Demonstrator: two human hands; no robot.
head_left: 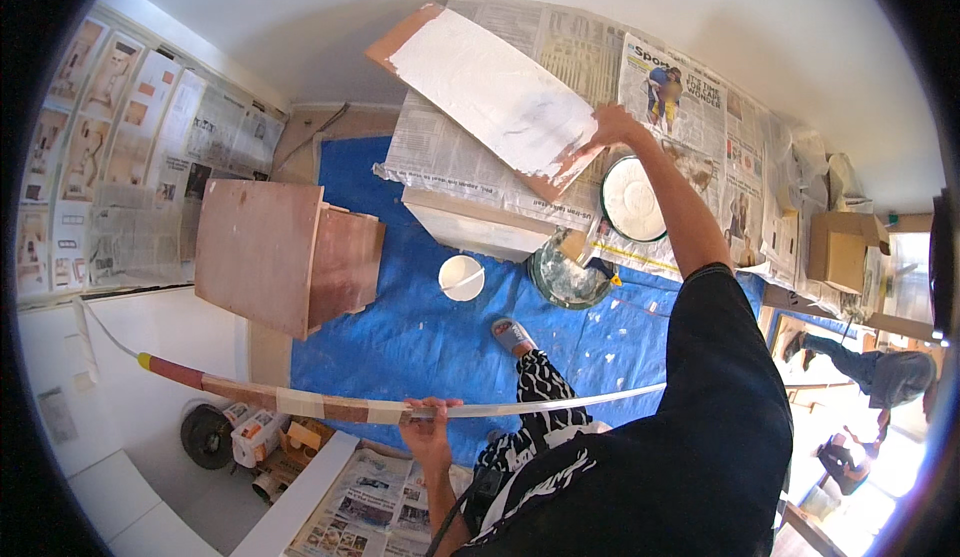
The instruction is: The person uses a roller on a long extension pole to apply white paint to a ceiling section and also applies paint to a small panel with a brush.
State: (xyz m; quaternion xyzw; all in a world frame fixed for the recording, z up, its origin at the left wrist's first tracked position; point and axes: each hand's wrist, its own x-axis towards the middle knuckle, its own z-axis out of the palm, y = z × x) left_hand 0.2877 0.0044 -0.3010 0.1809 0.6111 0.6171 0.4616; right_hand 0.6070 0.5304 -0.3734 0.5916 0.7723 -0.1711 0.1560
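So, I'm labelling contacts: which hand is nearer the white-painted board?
Right: the right hand touches the white-painted board at its right end; the left hand is farther off, on the pole.

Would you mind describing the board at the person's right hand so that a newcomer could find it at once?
Beyond the blue sheet, look for the newspaper near the top. Slanting across it is a board, with the right hand at its nearer end. Unlike the round white-topped container beside it, it is long, rectangular and white with bare brown ends.

The blue floor sheet (pixel 420 347) bears a white pail (pixel 455 268), green bucket (pixel 560 300) and wooden box (pixel 258 247).
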